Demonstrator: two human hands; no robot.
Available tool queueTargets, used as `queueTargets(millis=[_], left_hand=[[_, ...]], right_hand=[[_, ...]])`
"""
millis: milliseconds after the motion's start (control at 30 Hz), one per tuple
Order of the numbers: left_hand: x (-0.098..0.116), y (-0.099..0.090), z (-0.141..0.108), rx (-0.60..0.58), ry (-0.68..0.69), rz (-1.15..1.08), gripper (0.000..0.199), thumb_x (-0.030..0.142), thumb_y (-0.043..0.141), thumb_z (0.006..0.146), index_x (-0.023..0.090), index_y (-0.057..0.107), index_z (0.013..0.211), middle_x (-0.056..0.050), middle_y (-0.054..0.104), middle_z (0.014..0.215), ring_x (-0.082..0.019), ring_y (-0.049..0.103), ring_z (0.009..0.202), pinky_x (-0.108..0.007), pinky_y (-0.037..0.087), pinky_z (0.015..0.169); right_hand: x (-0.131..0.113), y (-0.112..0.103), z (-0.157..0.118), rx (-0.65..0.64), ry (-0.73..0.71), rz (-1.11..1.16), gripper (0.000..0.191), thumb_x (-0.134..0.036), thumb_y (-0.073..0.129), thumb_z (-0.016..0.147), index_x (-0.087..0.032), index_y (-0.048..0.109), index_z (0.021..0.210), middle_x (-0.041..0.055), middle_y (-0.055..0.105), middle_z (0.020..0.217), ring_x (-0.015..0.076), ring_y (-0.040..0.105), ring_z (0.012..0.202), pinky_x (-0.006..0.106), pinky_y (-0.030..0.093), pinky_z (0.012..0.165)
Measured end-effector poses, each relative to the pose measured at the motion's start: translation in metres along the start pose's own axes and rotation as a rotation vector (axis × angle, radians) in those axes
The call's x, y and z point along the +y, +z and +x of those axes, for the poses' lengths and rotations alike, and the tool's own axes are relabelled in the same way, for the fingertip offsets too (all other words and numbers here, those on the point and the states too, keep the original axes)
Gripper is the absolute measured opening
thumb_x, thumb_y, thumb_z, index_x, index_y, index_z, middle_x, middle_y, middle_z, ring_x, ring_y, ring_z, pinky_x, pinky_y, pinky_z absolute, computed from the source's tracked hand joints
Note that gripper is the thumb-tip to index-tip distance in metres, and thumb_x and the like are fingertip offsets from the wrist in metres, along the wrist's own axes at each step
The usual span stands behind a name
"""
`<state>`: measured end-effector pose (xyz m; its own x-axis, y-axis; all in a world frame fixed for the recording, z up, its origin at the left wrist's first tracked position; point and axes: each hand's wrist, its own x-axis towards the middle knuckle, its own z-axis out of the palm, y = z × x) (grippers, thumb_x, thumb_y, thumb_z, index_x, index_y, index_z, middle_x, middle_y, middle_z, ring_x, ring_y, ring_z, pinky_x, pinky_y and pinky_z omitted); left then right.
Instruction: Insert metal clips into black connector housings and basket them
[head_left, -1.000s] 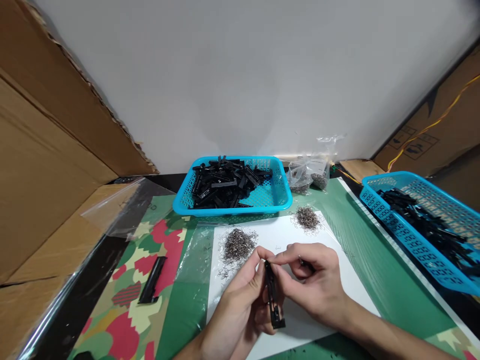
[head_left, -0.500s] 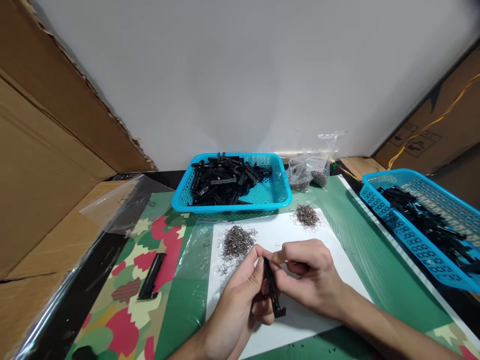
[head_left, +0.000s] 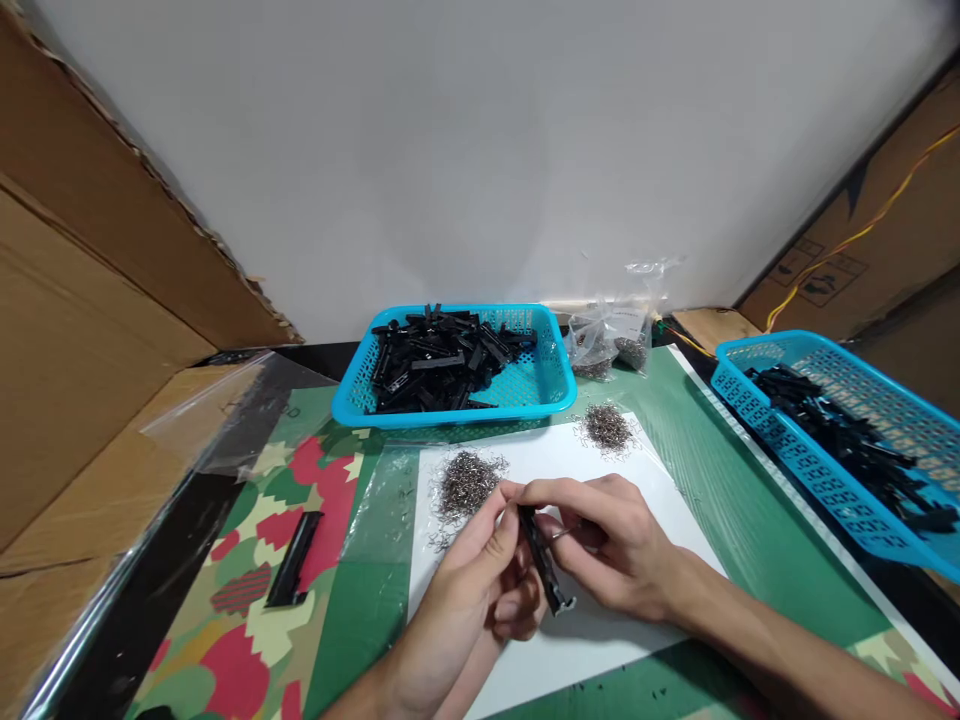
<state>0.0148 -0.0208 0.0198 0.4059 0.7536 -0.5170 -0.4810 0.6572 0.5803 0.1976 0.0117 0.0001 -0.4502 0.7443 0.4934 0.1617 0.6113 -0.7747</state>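
Observation:
My left hand [head_left: 484, 580] grips a slim black plastic part [head_left: 545, 565] above the white paper sheet [head_left: 600, 640]. Fingers of my right hand [head_left: 611, 540] are bent together at the part's upper end, and a tiny thin metal piece [head_left: 562, 532] shows between them. A pile of small metal pieces [head_left: 469, 484] lies on the paper just beyond my left hand, and a smaller pile [head_left: 607, 427] is further back to the right. On the camouflage-patterned cloth at the left rests another black part [head_left: 294, 560].
A blue basket [head_left: 454, 416] of black parts stands behind the paper, and a second blue basket [head_left: 832, 500] holds more at the right. Clear bags [head_left: 611, 345] of metal pieces sit at the back. Cardboard [head_left: 97, 300] rises on the left.
My right forefinger has moved left over the top of the held part, which has turned slightly. The thin metal piece now shows at my right fingers. The view has shifted slightly.

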Motion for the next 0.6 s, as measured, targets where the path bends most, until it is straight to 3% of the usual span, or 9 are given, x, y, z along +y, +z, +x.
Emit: queueTargets(millis=[133, 267, 433, 600], left_hand=[[0.006, -0.001, -0.001, -0.042, 0.045, 0.04, 0.046, 0.056, 0.078, 0.093, 0.028, 0.054, 0.122, 0.008, 0.052, 0.082, 0.0, 0.032, 0.051, -0.014, 0.023, 0.048], [0.011, -0.005, 0.003, -0.115, 0.193, 0.219, 0.035, 0.056, 0.068, 0.1, 0.027, 0.052, 0.11, 0.007, 0.057, 0.084, 0.001, 0.031, 0.047, -0.012, 0.023, 0.044], [0.011, -0.011, 0.011, -0.082, 0.369, 0.432, 0.036, 0.06, 0.062, 0.102, 0.027, 0.049, 0.108, 0.005, 0.06, 0.083, -0.002, 0.039, 0.045, -0.013, 0.023, 0.041], [0.004, -0.015, 0.011, 0.031, 0.494, 0.646, 0.03, 0.057, 0.052, 0.107, 0.027, 0.049, 0.11, 0.007, 0.057, 0.075, -0.007, 0.045, 0.05, -0.016, 0.035, 0.045]], right_hand=[[-0.007, -0.002, 0.004, 0.096, 0.177, 0.161, 0.033, -0.017, 0.059, 0.099, -0.022, 0.067, 0.131, -0.0103, 0.03, 0.061, 0.0101, 0.027, 0.048, 0.024, 0.023, 0.046], [-0.009, -0.014, 0.01, 0.17, 0.239, 0.274, 0.017, -0.031, 0.062, 0.104, -0.02, 0.075, 0.101, -0.0076, 0.038, 0.06, 0.0098, 0.032, 0.051, 0.024, 0.026, 0.047], [-0.007, -0.028, 0.013, 0.078, 0.08, -0.016, 0.016, -0.03, 0.083, 0.09, -0.017, 0.076, 0.085, -0.0103, 0.027, 0.057, 0.0078, 0.024, 0.05, 0.025, 0.02, 0.048], [-0.002, -0.031, 0.013, 0.004, -0.053, -0.251, 0.018, -0.024, 0.074, 0.099, -0.015, 0.076, 0.085, -0.0069, 0.047, 0.057, 0.0076, 0.037, 0.05, 0.025, 0.027, 0.051]])
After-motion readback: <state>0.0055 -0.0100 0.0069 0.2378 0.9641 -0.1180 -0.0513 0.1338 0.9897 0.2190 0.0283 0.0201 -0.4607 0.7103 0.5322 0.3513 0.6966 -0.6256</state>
